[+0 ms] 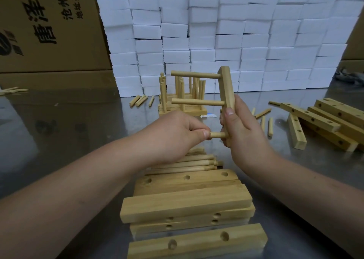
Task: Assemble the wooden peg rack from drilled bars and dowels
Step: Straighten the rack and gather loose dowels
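My right hand (244,132) grips a drilled wooden bar (226,87) and holds it upright above the metal table. Two dowels stick out of the bar to the left: an upper dowel (195,74) and a middle dowel (197,102). My left hand (177,134) pinches a third dowel (217,135), whose end meets the bar's lowest hole. Its far end is hidden inside my fingers. Just below my hands lies a bundle of loose dowels (189,163), and nearer to me a stack of drilled bars (187,203).
Assembled racks with upright pegs (181,99) stand behind my hands. More drilled bars (323,122) lie at the right, and stray dowels (266,120) are scattered around. A wall of white foam blocks (226,38) and cardboard boxes (49,26) close off the back of the table (69,124).
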The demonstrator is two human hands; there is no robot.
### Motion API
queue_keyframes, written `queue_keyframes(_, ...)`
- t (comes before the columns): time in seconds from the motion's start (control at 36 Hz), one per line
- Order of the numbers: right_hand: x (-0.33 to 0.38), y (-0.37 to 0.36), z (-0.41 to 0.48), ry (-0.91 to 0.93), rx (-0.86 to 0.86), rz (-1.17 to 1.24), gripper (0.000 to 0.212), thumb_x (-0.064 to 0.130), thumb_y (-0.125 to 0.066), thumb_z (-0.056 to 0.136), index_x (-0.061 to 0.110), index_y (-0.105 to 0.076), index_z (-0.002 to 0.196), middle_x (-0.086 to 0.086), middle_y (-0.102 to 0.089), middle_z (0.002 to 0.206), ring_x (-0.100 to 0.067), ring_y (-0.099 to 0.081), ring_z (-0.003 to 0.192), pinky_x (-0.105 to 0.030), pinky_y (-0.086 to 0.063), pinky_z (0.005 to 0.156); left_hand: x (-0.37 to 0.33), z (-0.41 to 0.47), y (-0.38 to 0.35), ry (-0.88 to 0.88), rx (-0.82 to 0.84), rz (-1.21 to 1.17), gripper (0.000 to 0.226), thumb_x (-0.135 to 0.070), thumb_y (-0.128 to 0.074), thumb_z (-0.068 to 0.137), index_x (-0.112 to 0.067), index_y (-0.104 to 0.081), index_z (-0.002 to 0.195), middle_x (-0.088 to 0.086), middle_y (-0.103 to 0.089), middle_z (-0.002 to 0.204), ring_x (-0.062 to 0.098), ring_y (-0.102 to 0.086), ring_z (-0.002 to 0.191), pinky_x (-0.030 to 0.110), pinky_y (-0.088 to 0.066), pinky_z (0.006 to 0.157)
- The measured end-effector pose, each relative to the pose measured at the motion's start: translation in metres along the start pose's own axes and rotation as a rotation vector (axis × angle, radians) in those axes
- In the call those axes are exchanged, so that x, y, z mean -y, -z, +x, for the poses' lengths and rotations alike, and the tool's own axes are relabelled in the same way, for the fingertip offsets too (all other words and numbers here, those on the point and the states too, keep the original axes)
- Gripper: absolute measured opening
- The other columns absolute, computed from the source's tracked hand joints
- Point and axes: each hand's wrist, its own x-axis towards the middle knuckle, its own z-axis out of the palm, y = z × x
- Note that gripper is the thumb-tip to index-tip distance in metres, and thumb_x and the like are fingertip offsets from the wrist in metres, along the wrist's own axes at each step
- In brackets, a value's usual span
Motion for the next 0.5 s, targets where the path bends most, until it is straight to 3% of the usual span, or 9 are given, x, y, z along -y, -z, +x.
queue_keyframes(0.11, 0.000, 0.000, -0.001, 0.014, -0.008, -0.033, 0.046, 0.025, -0.031, 0.100, 0.004, -0.028, 0.141, 0.005, -0.031, 0.110, -0.001, -0.027, 0.087, -0.030, -0.023, 0.084, 0.000, 0.001, 0.001, 0.049, 0.000, -0.037, 0.022, -0.037, -0.053, 0.090, -0.037, -0.066, 0.073, 0.011, -0.066, 0.077, 0.027, -0.058, 0.073, 0.033, -0.049, 0.071)
queue_keyframes(0.22, 0.001, -0.001, 0.000, 0.007, -0.021, -0.033, 0.042, 0.023, -0.031, 0.101, 0.011, -0.032, 0.141, 0.010, -0.039, 0.103, 0.003, -0.033, 0.082, -0.028, -0.028, 0.084, 0.000, 0.001, 0.000, 0.074, -0.030, -0.060, 0.021, -0.038, -0.055, 0.089, -0.037, -0.067, 0.072, 0.009, -0.069, 0.089, 0.021, -0.063, 0.082, 0.031, -0.049, 0.074)
queue_keyframes(0.28, 0.001, 0.000, 0.003, -0.030, -0.037, -0.028, 0.038, 0.023, -0.032, 0.101, 0.016, -0.037, 0.138, 0.018, -0.044, 0.091, 0.004, -0.039, 0.074, -0.021, -0.033, 0.075, -0.001, 0.003, 0.000, 0.086, -0.058, -0.073, 0.019, -0.038, -0.057, 0.088, -0.035, -0.069, 0.073, 0.004, -0.071, 0.090, 0.019, -0.064, 0.085, 0.030, -0.050, 0.075)
queue_keyframes(0.33, 0.000, 0.000, 0.005, -0.087, -0.050, -0.007, 0.028, 0.023, -0.032, 0.101, 0.021, -0.049, 0.123, 0.016, -0.047, 0.080, 0.003, -0.042, 0.063, -0.015, -0.035, 0.059, -0.001, 0.004, 0.000, 0.086, -0.067, -0.056, 0.024, -0.042, -0.057, 0.086, -0.030, -0.070, 0.070, -0.002, -0.067, 0.070, 0.015, -0.060, 0.065, 0.026, -0.048, 0.063)
queue_keyframes(0.39, 0.001, -0.001, 0.006, -0.149, -0.067, 0.052, 0.023, 0.018, -0.034, 0.100, 0.023, -0.055, 0.094, 0.009, -0.047, 0.070, -0.001, -0.039, 0.050, -0.014, -0.033, 0.046, -0.002, 0.004, 0.001, 0.099, -0.033, -0.034, 0.033, -0.047, -0.056, 0.084, -0.024, -0.069, 0.065, -0.006, -0.060, 0.055, 0.011, -0.051, 0.051, 0.025, -0.044, 0.058)
queue_keyframes(0.44, 0.003, 0.000, 0.007, -0.220, -0.085, 0.166, 0.027, 0.015, -0.036, 0.099, 0.020, -0.055, 0.080, 0.004, -0.045, 0.063, -0.006, -0.036, 0.045, -0.017, -0.030, 0.041, -0.004, 0.005, 0.002, 0.116, -0.001, -0.125, 0.030, -0.048, -0.055, 0.084, -0.025, -0.068, 0.071, -0.010, -0.067, 0.061, 0.006, -0.054, 0.048, 0.026, -0.046, 0.061)
queue_keyframes(0.5, 0.003, 0.004, 0.010, -0.270, -0.087, 0.235, 0.026, 0.015, -0.039, 0.098, 0.017, -0.059, 0.082, 0.002, -0.046, 0.062, -0.008, -0.035, 0.045, -0.020, -0.028, 0.043, -0.005, 0.006, 0.005, 0.120, -0.019, -0.234, 0.028, -0.049, -0.054, 0.083, -0.025, -0.068, 0.079, -0.011, -0.071, 0.070, 0.007, -0.060, 0.052, 0.027, -0.048, 0.062)
